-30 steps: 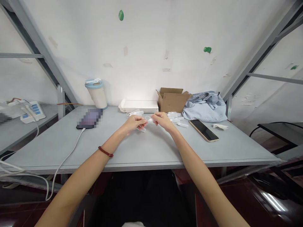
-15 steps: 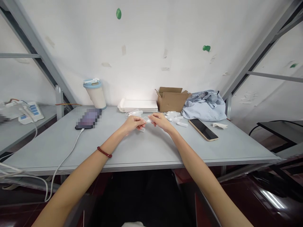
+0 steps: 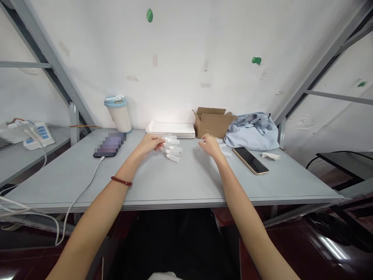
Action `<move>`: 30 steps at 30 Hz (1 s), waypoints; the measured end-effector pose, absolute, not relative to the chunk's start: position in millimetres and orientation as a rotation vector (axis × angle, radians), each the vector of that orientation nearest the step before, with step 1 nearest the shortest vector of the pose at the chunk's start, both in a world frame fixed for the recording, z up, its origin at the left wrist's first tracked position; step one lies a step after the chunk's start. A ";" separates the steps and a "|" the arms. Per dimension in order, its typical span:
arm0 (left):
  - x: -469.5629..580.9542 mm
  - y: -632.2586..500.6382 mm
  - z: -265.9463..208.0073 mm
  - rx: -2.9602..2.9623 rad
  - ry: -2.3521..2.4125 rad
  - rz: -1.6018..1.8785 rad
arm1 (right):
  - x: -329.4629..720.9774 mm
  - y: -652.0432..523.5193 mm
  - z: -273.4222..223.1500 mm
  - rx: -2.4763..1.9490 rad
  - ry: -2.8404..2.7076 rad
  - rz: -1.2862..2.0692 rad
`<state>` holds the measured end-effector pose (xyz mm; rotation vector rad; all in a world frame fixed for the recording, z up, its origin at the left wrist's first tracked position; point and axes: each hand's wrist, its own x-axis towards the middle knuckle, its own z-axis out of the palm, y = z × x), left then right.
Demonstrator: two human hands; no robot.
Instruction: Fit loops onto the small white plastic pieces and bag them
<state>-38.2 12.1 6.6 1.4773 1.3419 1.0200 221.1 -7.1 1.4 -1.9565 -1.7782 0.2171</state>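
My left hand (image 3: 151, 144) is at the left group of small white plastic tubes with thin loops (image 3: 173, 149), on the table in front of the white stack. Its fingers are closed at the loop ends of these tubes, and what lies between the fingertips is hidden. Farther right, my right hand (image 3: 210, 146) has its fingers pinched at a second group of such tubes (image 3: 226, 154), partly covered by the hand. A thin white loop sticks out left of the right fingertips.
Behind the hands stand a flat white stack (image 3: 171, 130) and an open cardboard box (image 3: 214, 124), with blue cloth (image 3: 252, 134) beside it. A phone (image 3: 250, 160) and crumpled tissue (image 3: 271, 156) lie right. Left are a cup (image 3: 119, 116) and a cabled phone (image 3: 110, 145).
My hands have moved apart from the small tube they held together at the middle. The left went left to its group of tubes, the right went right to the other group.
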 end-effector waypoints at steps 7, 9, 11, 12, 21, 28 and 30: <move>-38.0 20.5 -2.9 1.468 1.561 1.050 | 239.7 -13.2 6.3 -2.374 -1.488 -0.046; -39.0 22.6 -4.6 1.464 1.580 1.075 | 243.0 -12.5 4.6 -2.399 -1.440 -0.087; -39.3 23.9 -5.8 1.464 1.583 1.093 | 246.9 -10.0 3.4 -2.461 -1.420 -0.085; -38.9 24.0 -6.0 1.466 1.581 1.100 | 249.2 -8.1 3.4 -2.521 -1.416 -0.042; -29.8 14.9 1.4 1.485 1.554 1.136 | 268.2 4.3 6.0 -2.766 -1.634 0.443; -24.8 9.9 1.6 1.535 1.439 1.190 | 262.6 -1.1 6.4 -2.220 -1.832 0.483; -22.2 7.3 2.0 1.562 1.377 1.165 | 253.1 -4.5 6.8 -1.887 -1.819 0.673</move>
